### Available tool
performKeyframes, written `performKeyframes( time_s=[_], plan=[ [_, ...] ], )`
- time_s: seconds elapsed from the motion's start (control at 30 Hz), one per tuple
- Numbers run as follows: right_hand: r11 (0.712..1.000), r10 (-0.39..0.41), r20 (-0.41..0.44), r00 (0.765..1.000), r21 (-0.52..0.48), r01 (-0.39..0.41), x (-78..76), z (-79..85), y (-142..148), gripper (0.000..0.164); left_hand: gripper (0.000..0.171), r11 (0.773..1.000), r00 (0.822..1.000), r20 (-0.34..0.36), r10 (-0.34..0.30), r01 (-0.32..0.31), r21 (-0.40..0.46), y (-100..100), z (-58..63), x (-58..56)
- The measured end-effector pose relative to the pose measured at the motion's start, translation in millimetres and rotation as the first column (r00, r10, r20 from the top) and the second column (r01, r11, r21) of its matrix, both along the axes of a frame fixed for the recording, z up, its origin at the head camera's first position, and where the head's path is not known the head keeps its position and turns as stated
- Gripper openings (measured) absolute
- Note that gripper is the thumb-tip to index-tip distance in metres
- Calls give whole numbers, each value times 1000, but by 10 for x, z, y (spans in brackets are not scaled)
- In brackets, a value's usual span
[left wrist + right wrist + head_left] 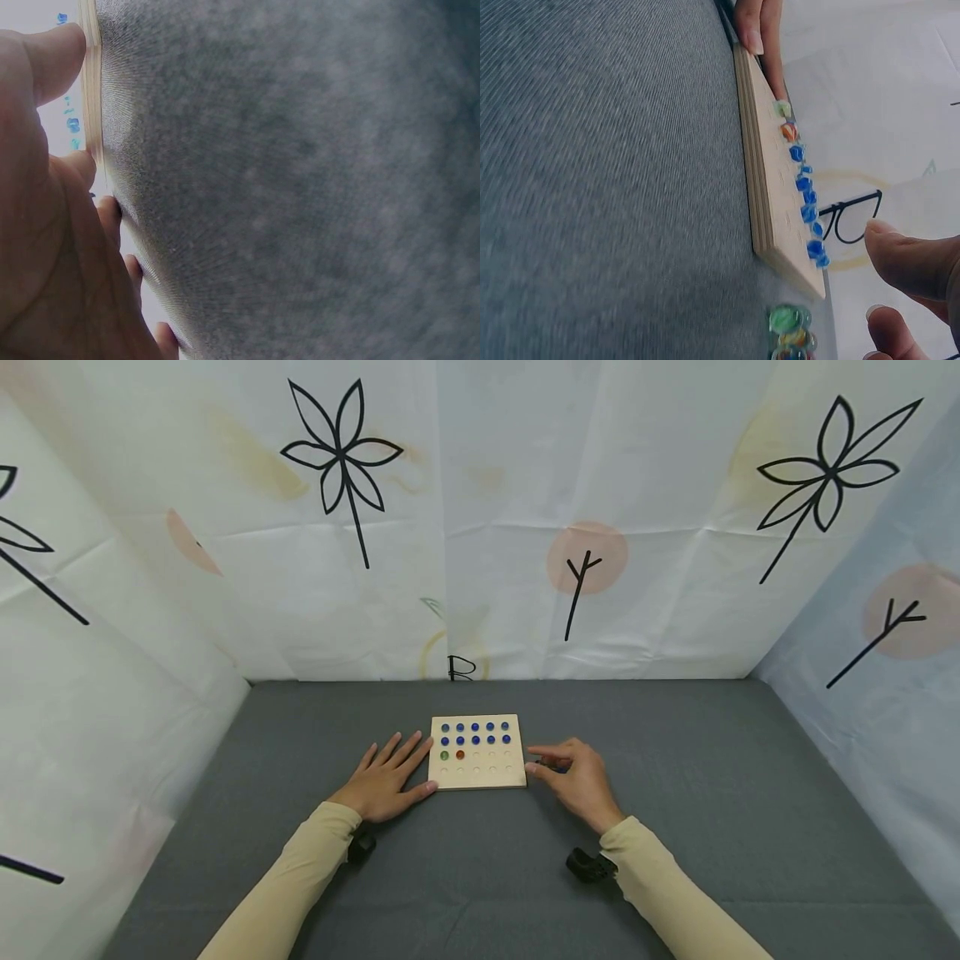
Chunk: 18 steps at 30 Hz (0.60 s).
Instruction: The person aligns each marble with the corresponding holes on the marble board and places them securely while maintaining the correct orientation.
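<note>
A pale wooden board [483, 778] with rows of round hollows lies on the grey table. Blue marbles [475, 740] fill its two far rows. In the third row sit a green marble [444, 755] and an orange-red marble [460, 755]. My left hand [384, 783] rests with spread fingers, thumb at the board's near left corner and index fingertip against its left edge. Just off the right edge is my right hand [583, 781], thumb and index finger apart. Several loose marbles [786, 319], green and multicoloured, lie close to it on the table, partly hidden by the hand in the head view.
The grey cloth-covered table [465, 877] extends around the board. White printed fabric walls [510, 610] close it off at the back and both sides. A dark band with a camera [591, 865] sits at the right wrist.
</note>
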State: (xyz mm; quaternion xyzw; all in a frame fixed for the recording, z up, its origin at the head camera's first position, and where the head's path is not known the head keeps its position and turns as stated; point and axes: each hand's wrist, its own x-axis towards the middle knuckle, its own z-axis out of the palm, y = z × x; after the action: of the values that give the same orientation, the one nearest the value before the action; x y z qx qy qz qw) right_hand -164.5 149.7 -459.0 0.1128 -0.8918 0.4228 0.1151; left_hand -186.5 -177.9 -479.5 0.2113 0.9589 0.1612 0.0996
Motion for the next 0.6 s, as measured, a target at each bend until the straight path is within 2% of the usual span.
performKeyframes(
  time_s=[0.17, 0.4, 0.6],
  plan=[
    [1000, -6, 10, 1000, 4, 6, 21, -9, 70, 29, 81, 1000, 1000, -5, -7, 7, 22, -15, -26, -9],
    [1000, 0, 18, 1000, 3, 0, 52, -44, 170, 29, 81, 1000, 1000, -3, 4, -4, -1, -24, -78, -33],
    [999, -23, 61, 998, 37, 21, 81, -88, 254, 28, 80, 1000, 1000, 14, 7, -7, -17, -11, -30, -24]
  ],
)
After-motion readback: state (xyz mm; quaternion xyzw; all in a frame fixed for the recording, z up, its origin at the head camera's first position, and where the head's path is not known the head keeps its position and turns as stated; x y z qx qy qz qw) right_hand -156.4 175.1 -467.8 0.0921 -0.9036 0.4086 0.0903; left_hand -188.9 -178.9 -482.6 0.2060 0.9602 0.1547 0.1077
